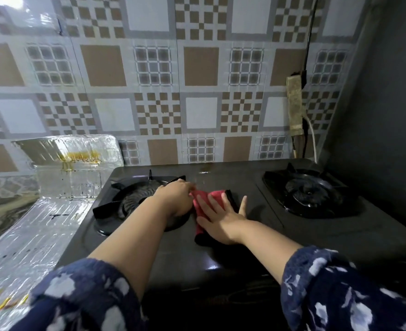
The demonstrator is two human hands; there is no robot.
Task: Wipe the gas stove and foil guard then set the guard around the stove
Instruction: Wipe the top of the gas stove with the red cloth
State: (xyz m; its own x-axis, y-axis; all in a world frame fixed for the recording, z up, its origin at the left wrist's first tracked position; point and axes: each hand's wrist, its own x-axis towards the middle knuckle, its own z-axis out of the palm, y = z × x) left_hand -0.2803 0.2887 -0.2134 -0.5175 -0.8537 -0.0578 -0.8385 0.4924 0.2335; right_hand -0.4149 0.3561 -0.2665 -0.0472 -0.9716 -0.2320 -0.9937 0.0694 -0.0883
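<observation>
Wiping stage: early, guard not yet set.
Stove (221,254): landmark, middle under wipe.
Foil guard (61,187): left of stove, stained, unwiped.
Right hand (221,217): flat, pressing cloth (203,199).
Left hand (177,198): curled at cloth's edge, grip unclear.

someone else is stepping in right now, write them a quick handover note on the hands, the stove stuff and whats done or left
Left hand: curled at the near left end of the red cloth, by the left burner.
Right hand: open, flat, pressing the cloth on the gas stove between the burners.
Foil guard: off to the stove's left, lying partly flat with its far end propped at the wall, yellow stains showing.
Done: stove wiping is under way; how much is clean is unclear.
Left: finish the stove, wipe the guard, set it around the stove.
</observation>
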